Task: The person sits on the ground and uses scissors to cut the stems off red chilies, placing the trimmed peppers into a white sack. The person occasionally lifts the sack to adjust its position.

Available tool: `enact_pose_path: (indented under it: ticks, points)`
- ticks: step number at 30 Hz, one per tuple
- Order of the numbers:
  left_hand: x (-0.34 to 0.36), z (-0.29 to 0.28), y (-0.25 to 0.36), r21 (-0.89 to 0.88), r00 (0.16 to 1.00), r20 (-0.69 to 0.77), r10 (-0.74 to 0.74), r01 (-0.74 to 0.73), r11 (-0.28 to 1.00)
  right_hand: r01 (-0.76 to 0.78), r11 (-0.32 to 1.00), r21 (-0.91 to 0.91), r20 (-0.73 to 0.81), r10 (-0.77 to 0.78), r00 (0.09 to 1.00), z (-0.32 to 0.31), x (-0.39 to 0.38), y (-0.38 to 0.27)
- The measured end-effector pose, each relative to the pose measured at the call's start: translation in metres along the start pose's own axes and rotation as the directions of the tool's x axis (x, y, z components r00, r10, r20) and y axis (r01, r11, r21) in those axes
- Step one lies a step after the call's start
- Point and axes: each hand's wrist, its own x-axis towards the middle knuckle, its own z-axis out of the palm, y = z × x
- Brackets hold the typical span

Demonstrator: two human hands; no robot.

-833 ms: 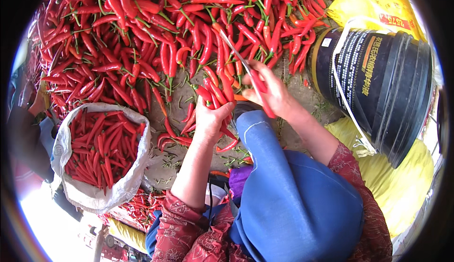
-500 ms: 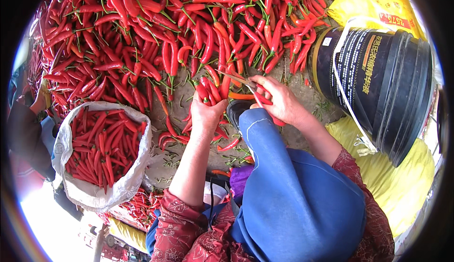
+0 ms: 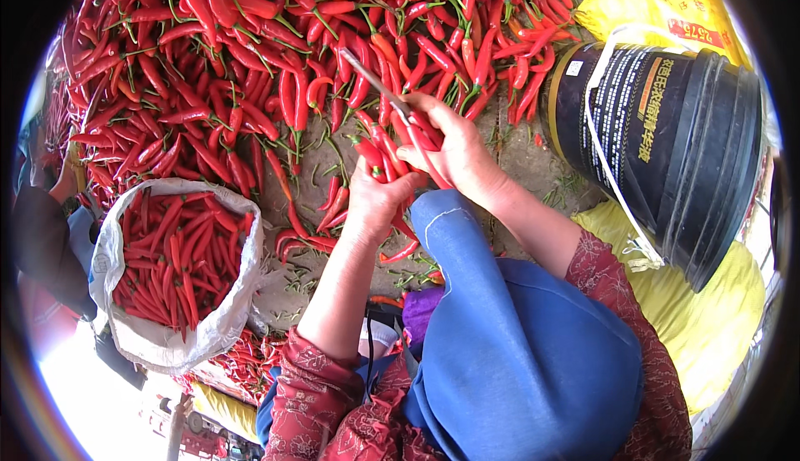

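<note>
Basically, blade and fingers were too close. Left hand [image 3: 381, 199] was clenched round a small bunch of slim glossy red chillies [image 3: 367, 151], held up over the grey ground [image 3: 525, 165]. Right hand [image 3: 461, 151] gripped red-handled metal scissors [image 3: 372, 79], tip pointing out over the near edge of the big loose heap of red chillies with green stems [image 3: 208, 86]. Couldn't tell if the blades were apart. Main risk, my judgement: left thumb sat just beside the scissors, so a slip on smooth skins could have nicked it. Second: a loosened left grip could have spilled the bunch, well short of the white woven sack's [image 3: 221, 344] right rim. Blue cloth [image 3: 517, 336] near the handles could have snagged.
</note>
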Motion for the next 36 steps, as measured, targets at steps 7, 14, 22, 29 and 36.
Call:
enact_pose_path:
  ticks: [7,14,22,29,36]
  points:
    - [-0.003,-0.006,0.004,-0.336,0.991,0.103,0.081,-0.042,0.941,0.36,0.791,-0.495,0.238,-0.275,0.931,-0.006,0.007,-0.014]
    - [-0.006,-0.007,0.013,-0.327,0.99,0.001,0.139,-0.131,0.936,0.088,0.995,0.045,0.183,-0.095,0.978,-0.008,-0.004,-0.02]
    - [0.022,-0.064,0.031,-0.62,0.923,-0.116,0.368,-0.356,0.699,-0.665,0.674,0.323,0.574,0.419,0.703,-0.035,-0.043,-0.027]
    - [0.019,-0.063,0.034,-0.615,0.922,-0.04,0.385,-0.326,0.718,-0.797,0.249,0.551,0.686,0.409,0.602,-0.017,-0.049,-0.009]
    - [0.019,-0.046,0.025,-0.546,0.946,0.01,0.324,-0.266,0.794,-0.683,0.554,0.475,0.538,0.431,0.724,-0.016,-0.047,-0.004]
